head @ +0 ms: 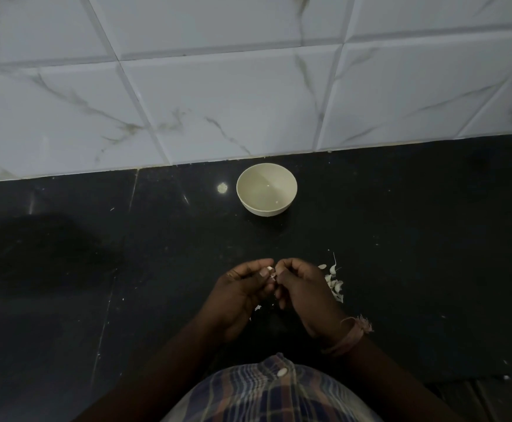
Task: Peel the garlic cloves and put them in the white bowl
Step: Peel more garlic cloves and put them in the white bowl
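Observation:
A small white bowl (pixel 266 189) stands on the black counter near the tiled wall, and I see nothing in it. Closer to me, my left hand (pixel 242 290) and my right hand (pixel 302 292) meet above the counter. Both pinch one small garlic clove (pixel 271 273) between their fingertips; only a pale bit of it shows. To the right of my right hand lies a little heap of garlic cloves and loose skins (pixel 334 283). A few skin scraps (pixel 257 308) lie under my left hand.
The black stone counter (pixel 126 269) runs wide to both sides, with a seam at the left. A white marbled tile wall (pixel 218 102) rises right behind the bowl. The counter's front edge is at the lower right, beside my checked shirt.

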A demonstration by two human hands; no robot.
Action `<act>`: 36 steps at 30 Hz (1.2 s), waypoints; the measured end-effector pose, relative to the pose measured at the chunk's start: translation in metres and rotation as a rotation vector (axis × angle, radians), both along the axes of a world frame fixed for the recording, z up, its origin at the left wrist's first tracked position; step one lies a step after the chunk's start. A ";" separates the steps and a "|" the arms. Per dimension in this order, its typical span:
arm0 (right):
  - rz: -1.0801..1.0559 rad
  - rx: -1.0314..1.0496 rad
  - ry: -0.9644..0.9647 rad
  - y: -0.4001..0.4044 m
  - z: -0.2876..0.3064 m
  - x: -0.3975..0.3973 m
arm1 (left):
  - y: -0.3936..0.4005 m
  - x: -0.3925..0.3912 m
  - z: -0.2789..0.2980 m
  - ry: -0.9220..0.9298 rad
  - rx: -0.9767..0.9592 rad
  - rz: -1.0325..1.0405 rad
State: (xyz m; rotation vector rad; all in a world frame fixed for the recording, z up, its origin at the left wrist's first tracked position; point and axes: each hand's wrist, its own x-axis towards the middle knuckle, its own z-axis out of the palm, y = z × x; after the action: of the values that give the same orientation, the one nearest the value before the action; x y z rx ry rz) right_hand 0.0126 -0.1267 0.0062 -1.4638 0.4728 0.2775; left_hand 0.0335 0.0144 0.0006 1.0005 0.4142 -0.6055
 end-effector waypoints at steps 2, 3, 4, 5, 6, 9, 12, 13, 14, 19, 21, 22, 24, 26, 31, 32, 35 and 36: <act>-0.085 0.120 0.007 0.000 0.001 0.002 | -0.001 0.001 0.004 0.041 -0.052 0.025; -0.108 0.123 -0.002 -0.001 0.000 0.002 | -0.001 0.001 0.005 0.059 -0.067 0.035; -0.108 0.082 -0.024 -0.003 0.000 0.001 | -0.002 0.001 0.006 0.079 -0.073 0.043; -0.095 0.020 -0.052 -0.004 -0.001 0.000 | -0.002 0.001 0.006 0.096 -0.074 0.052; -0.079 -0.049 -0.078 -0.005 -0.003 -0.001 | -0.003 0.001 0.007 0.113 -0.073 0.062; -0.011 -0.263 -0.132 -0.006 -0.008 -0.003 | -0.002 0.000 0.005 0.154 -0.054 0.080; 0.099 -0.472 -0.192 -0.005 -0.008 -0.006 | 0.000 0.000 0.004 0.170 -0.016 0.063; 0.120 -0.541 -0.254 -0.005 -0.008 -0.007 | 0.000 0.000 0.003 0.175 -0.017 0.059; 0.141 -0.610 -0.345 -0.004 -0.009 -0.007 | 0.000 0.000 0.004 0.181 -0.026 0.048; 0.271 -0.867 -0.513 0.000 -0.019 -0.005 | -0.001 -0.002 0.012 0.214 -0.088 -0.052; 0.221 -0.873 -0.531 0.001 -0.019 -0.004 | 0.000 -0.002 0.016 0.215 -0.108 -0.077; 0.204 -0.850 -0.543 0.001 -0.018 -0.004 | 0.001 -0.003 0.017 0.218 -0.122 -0.086; 0.178 -0.777 -0.555 0.001 -0.014 -0.005 | 0.002 -0.003 0.019 0.230 -0.149 -0.091; 0.155 -0.714 -0.556 0.004 -0.009 -0.006 | 0.003 -0.002 0.019 0.238 -0.170 -0.075; 0.065 -0.603 -0.521 0.007 -0.004 -0.007 | 0.002 -0.001 0.012 0.180 -0.197 0.062; 0.037 -0.555 -0.490 0.007 -0.003 -0.007 | 0.002 -0.001 0.009 0.156 -0.199 0.104; -0.024 -0.422 -0.404 0.008 0.000 -0.005 | 0.002 0.000 0.005 0.036 -0.129 0.145; -0.034 -0.389 -0.377 0.009 0.001 -0.005 | 0.001 0.000 0.007 -0.001 -0.103 0.150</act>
State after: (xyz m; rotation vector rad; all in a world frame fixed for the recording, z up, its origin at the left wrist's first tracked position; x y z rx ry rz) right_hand 0.0076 -0.1181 0.0075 -1.8360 0.2509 -0.1280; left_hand 0.0333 0.0153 0.0073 0.8627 0.4489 -0.4860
